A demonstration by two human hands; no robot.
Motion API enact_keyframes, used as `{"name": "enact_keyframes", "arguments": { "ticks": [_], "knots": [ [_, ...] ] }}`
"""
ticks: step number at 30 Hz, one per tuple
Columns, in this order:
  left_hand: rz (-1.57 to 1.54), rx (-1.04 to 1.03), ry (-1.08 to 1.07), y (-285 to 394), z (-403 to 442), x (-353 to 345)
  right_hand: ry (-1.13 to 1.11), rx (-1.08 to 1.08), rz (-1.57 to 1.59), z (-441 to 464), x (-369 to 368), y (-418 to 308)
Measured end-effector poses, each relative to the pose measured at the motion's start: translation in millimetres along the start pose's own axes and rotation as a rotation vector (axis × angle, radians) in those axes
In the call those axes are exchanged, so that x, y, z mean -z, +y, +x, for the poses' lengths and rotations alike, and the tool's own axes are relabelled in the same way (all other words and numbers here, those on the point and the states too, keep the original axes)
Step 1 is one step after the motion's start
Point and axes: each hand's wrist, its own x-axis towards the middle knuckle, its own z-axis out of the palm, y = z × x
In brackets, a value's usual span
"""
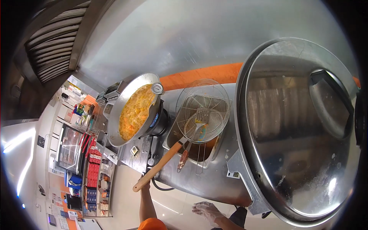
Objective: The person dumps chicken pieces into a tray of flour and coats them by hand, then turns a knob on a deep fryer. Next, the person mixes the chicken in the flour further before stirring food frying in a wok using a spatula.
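Observation:
My left hand [144, 184] is at the counter's front edge, below the wok and beside the end of a wooden handle. That handle hides most of its fingers, so I cannot tell whether it grips anything. My right hand [207, 210], in a clear plastic glove, hangs in front of the counter with fingers stretched out and nothing in them. A wok [110, 126] on a black burner [160, 122] holds bubbling orange-yellow food [136, 111]. A round dial thermometer [157, 89] sits at its rim. The wooden handle [161, 165] belongs to a wire strainer [214, 128].
The strainer lies over a metal tray [209, 165], with a slotted turner [202, 116] and another round wire skimmer [188, 90]. A large lidded pan [283, 153] fills the right side. Shelves with red boxes [93, 168] stand beyond the wok. A vent hood [55, 44] hangs upper left.

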Motion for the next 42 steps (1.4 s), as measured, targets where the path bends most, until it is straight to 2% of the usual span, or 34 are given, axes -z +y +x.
{"name": "enact_keyframes", "arguments": {
  "ticks": [2,4,6,10,13,16,19,24,26,27,30,36,42],
  "knots": [
    [0.038,0.005,-0.082,-6.6,1.1,5.7,-0.024,0.014,0.027,3.5,3.7,2.2],
    [-0.235,0.058,-0.181,-19.9,-1.6,11.8,-0.031,0.014,0.036,5.5,5.1,1.8],
    [-0.886,0.211,-0.252,-2.2,-7.4,5.3,-0.025,0.013,0.024,7.5,5.5,-0.1],
    [-0.329,0.085,-0.243,-27.7,0.7,14.6,-0.026,0.028,0.007,15.7,15.9,4.1],
    [-0.139,0.03,-0.229,-33.2,-0.3,21.9,-0.013,0.064,-0.057,4.8,8.6,-0.1],
    [-0.372,0.051,-0.249,-36.3,-4.7,19.4,0.001,0.063,-0.079,6.1,7.5,-1.5],
    [-0.676,0.101,-0.295,-2.3,-7.8,6.1,0.025,0.059,-0.083,9.5,14.0,8.1],
    [-0.904,0.095,-0.421,42.6,-6.1,-7.1,0.037,0.069,-0.118,0.8,12.4,9.1],
    [-0.923,0.116,-0.333,37.1,-8.6,-11.1,-0.005,0.104,-0.087,-3.4,15.0,11.8],
    [-0.924,0.166,-0.187,29.8,-11.8,-14.0,-0.006,0.083,-0.133,-3.3,16.1,12.3],
    [-0.802,0.243,-0.104,63.5,-15.1,-19.7,0.048,0.064,-0.158,-10.4,8.0,8.7],
    [-0.832,0.163,-0.093,71.3,-17.1,-22.9,-0.078,0.106,0.02,-6.5,26.3,20.9],
    [-0.843,0.169,-0.093,98.0,-19.6,-25.7,0.017,0.059,-0.114,-14.8,9.9,10.2]
  ]
}}
